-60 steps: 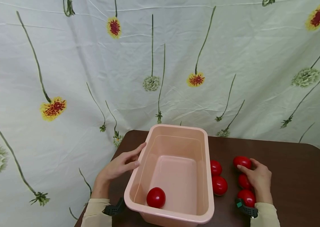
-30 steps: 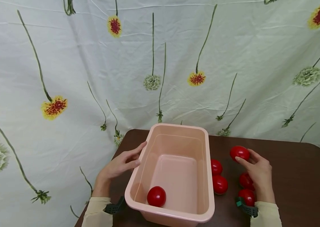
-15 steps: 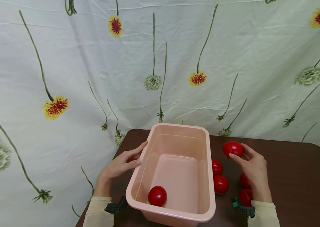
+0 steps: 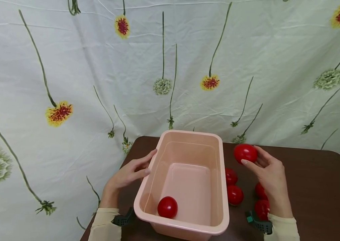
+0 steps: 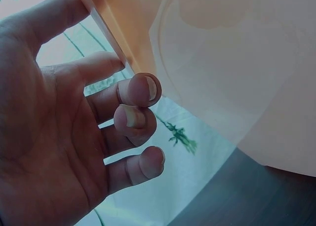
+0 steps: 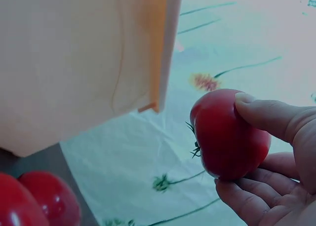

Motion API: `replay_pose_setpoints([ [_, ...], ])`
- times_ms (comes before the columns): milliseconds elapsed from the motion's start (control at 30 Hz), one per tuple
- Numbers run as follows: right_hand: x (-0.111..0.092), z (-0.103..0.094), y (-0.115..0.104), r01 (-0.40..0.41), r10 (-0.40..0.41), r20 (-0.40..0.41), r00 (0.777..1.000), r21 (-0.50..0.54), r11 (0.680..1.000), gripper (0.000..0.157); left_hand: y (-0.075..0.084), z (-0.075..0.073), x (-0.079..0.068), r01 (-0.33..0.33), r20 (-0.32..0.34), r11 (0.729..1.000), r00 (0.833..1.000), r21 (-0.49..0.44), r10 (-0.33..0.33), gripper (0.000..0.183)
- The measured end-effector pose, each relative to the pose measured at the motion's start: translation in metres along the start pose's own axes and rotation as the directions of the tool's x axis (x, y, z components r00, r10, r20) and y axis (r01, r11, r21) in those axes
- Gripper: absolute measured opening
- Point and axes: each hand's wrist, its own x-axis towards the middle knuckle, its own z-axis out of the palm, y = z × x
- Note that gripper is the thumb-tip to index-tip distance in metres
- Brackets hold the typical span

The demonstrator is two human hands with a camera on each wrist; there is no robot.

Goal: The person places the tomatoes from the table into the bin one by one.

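My right hand (image 4: 271, 177) pinches a red tomato (image 4: 244, 153) between thumb and fingers, raised above the table to the right of a pink plastic tub (image 4: 191, 187). Green sepals show on this tomato (image 6: 227, 137) in the right wrist view. Inside the tub, one tomato (image 4: 167, 207) sits in the near left corner. My left hand (image 4: 125, 173) touches the tub's left rim with thumb and forefinger; its other fingers (image 5: 143, 164) bend loosely below the rim, holding nothing.
Two tomatoes (image 4: 234, 195) lie against the tub's right side. Two more (image 4: 261, 209) are partly hidden by my right wrist. The dark brown table (image 4: 317, 187) extends rightward. A white flowered cloth (image 4: 188, 67) hangs behind it.
My right hand has lifted the tomato off the table and carried it up and slightly left. The left hand and the tub stay in place.
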Motion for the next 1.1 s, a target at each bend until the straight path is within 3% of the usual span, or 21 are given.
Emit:
replay_pose_setpoints([
  [333, -0.014, 0.004, -0.019, 0.045, -0.047, 0.053, 0.997, 0.051, 0.998, 0.077, 0.001, 0.000, 0.000, 0.004, -0.004, 1.000, 1.000, 0.016, -0.004, 0.064],
  [767, -0.025, 0.027, -0.029, 0.115, -0.148, 0.195, 0.970, 0.168, 0.979, 0.072, 0.002, 0.000, 0.000, 0.010, 0.003, 1.000, 1.000, -0.015, -0.010, 0.064],
  [900, -0.028, 0.036, -0.031, 0.101, -0.155, 0.250, 0.956, 0.217, 0.971, 0.071, 0.002, 0.000, -0.001, 0.011, -0.003, 1.000, 1.000, -0.020, -0.011, 0.065],
  [1100, -0.031, 0.042, -0.034, 0.072, -0.131, 0.286, 0.949, 0.208, 0.976, 0.073, 0.000, 0.000, 0.000, 0.014, 0.000, 1.000, 1.000, -0.016, -0.014, 0.064],
])
